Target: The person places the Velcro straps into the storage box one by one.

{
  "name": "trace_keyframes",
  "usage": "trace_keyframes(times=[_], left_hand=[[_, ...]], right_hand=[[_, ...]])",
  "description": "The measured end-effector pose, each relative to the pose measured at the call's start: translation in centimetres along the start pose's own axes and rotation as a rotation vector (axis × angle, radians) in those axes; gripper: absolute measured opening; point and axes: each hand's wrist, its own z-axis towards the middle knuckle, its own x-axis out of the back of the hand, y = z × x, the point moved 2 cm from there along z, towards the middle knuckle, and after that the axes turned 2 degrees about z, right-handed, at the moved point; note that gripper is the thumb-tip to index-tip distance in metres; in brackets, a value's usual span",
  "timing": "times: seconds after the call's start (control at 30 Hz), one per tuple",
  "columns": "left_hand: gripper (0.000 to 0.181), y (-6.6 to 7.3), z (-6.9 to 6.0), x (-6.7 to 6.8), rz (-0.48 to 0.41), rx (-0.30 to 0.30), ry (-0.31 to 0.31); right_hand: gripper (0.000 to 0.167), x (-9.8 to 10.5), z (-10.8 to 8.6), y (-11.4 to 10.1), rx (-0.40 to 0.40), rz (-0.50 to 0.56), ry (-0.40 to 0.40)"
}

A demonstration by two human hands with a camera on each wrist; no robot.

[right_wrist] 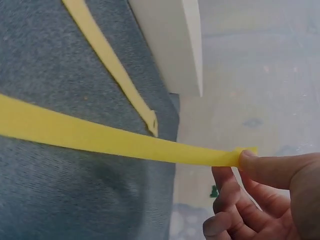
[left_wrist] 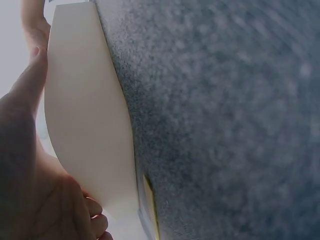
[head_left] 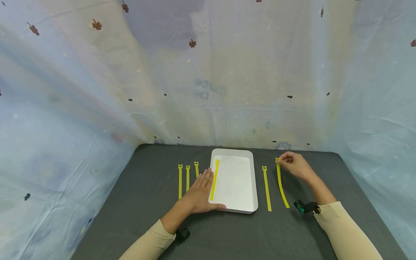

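In the head view a white tray (head_left: 237, 184) holds one yellow strap (head_left: 215, 180) along its left side. The left hand (head_left: 201, 195) rests at the tray's near left corner with straight fingers along the left rim and the thumb at the near edge. To the right of the tray, the right hand (head_left: 295, 165) pinches the slotted far end of a yellow strap (head_left: 282, 186), whose length hangs toward the near side. The right wrist view shows this strap (right_wrist: 125, 142) between thumb and fingers (right_wrist: 260, 200). Another yellow strap (head_left: 267, 189) lies between it and the tray.
Left of the tray, several yellow straps (head_left: 180, 180) lie side by side on the dark grey table (head_left: 143, 216), partly behind the left hand. A patterned curtain (head_left: 227, 90) hangs behind the table's far edge and at the sides.
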Motion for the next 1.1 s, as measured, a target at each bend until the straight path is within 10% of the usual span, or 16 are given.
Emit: trace_keyframes(times=[1.1], left_hand=[[0.137,0.4,0.1,0.5,0.032,-0.007,-0.029]], right_hand=[[0.029,2.0,-0.7,-6.0,0.124,0.037,0.164]])
